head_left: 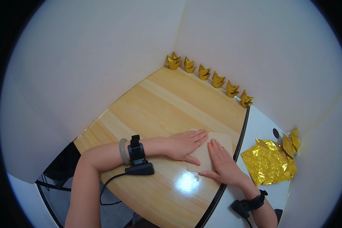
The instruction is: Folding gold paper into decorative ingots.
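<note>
A pale beige square sheet of paper point(202, 157) lies flat on the wooden table, partly hidden under my hands. My left hand point(184, 145) rests on its left part, palm down with fingers stretched out. On the right side of the sheet, my right hand point(223, 162) also lies flat, fingers extended and thumb spread toward the near edge. The fingertips of both hands come close together near the sheet's middle. Neither hand grips anything.
Several folded gold paper crowns point(218, 79) stand in a row along the table's far right edge by the wall. Crumpled gold foil sheets point(268, 161) lie on the white surface point(231, 205) at right. A black cable point(106, 186) hangs from my left wrist device point(140, 169).
</note>
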